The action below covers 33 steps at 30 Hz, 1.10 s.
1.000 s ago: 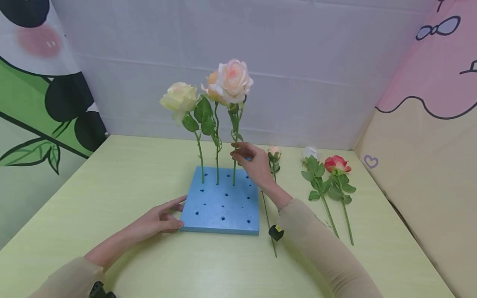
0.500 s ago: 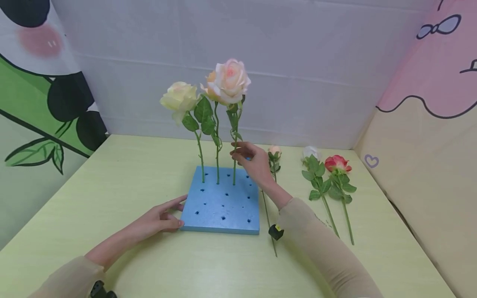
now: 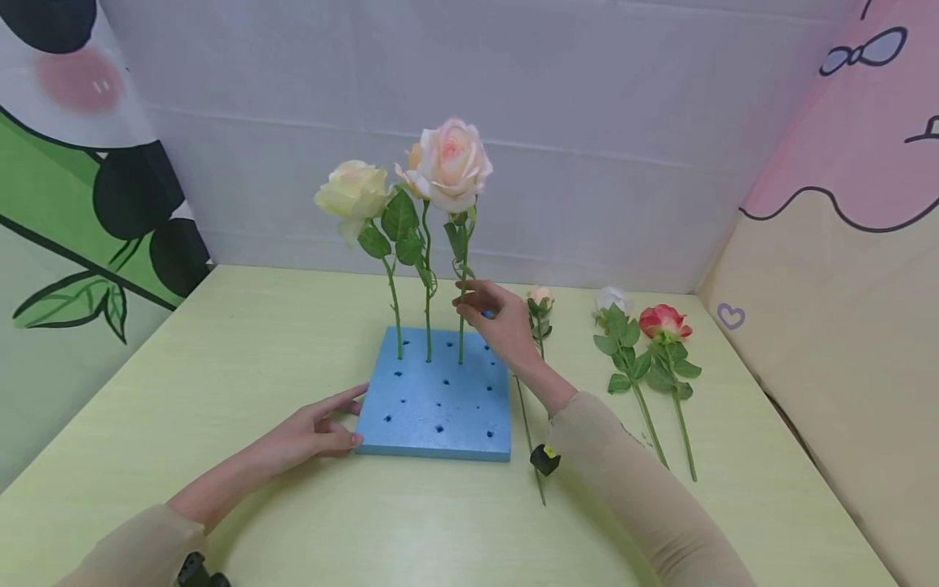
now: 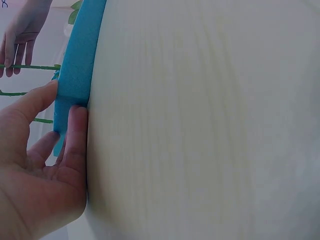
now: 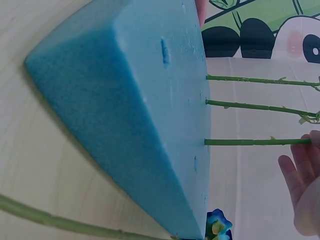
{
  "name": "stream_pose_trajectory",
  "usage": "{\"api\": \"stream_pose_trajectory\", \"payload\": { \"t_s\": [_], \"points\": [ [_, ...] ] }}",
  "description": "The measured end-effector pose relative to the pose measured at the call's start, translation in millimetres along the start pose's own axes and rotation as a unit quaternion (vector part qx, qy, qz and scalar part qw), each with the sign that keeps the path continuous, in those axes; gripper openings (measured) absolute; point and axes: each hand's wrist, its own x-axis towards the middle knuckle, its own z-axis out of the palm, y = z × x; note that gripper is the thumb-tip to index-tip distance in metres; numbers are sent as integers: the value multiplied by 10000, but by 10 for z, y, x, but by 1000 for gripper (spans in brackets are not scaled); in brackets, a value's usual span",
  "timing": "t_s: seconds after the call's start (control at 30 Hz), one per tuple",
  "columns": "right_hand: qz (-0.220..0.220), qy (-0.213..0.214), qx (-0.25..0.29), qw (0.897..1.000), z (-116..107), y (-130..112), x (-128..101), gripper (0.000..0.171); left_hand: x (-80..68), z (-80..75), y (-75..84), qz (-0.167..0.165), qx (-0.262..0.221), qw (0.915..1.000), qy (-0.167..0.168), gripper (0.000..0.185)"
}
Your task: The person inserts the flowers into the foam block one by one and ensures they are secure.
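My right hand (image 3: 504, 324) pinches the green stem of a pale pink rose (image 3: 453, 165) between thumb and fingers. The stem stands upright, its foot in a blue foam block (image 3: 414, 408) dotted with holes. Left of it, in the same row, rise a peach-orange rose (image 3: 409, 173), partly hidden behind the pink bloom, and a cream rose (image 3: 352, 191). At the block's front left corner my left hand (image 3: 315, 428) touches the side with thumb and fairly straight fingers. The left wrist view shows the left thumb (image 4: 37, 100) against the block's edge.
Right of the block lies a small pale pink rose (image 3: 540, 295), partly under my right arm. Farther right lie a white rose (image 3: 610, 300) and a red rose (image 3: 664, 322). A blue flower (image 5: 218, 225) shows behind the block. A pale cloth wall (image 3: 587, 187) borders the table.
The pale pink bloom has shifted slightly left and turned a little, covering more of the peach-orange rose. Both hands stay in nearly the same places.
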Motion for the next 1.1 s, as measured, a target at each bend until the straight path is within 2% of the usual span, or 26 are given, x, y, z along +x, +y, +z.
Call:
{"api": "stream_pose_trajectory", "payload": {
  "t_s": [0.43,0.7,0.93,1.1],
  "points": [
    [105,-82,-76,9999,-62,-32,-81,36,-6,3,9,-11,12,10000,3,80],
    [148,-17,-128,9998,-301,-28,-209,41,-1,-1,10,51,-103,9999,-34,81],
    [185,-86,-396,9990,-500,-269,-365,43,3,-8,0,19,-120,9999,-26,81],
    [163,-24,-642,9978,-674,-23,-418,44,-4,3,16,86,-208,9997,-65,82]
  ]
}}
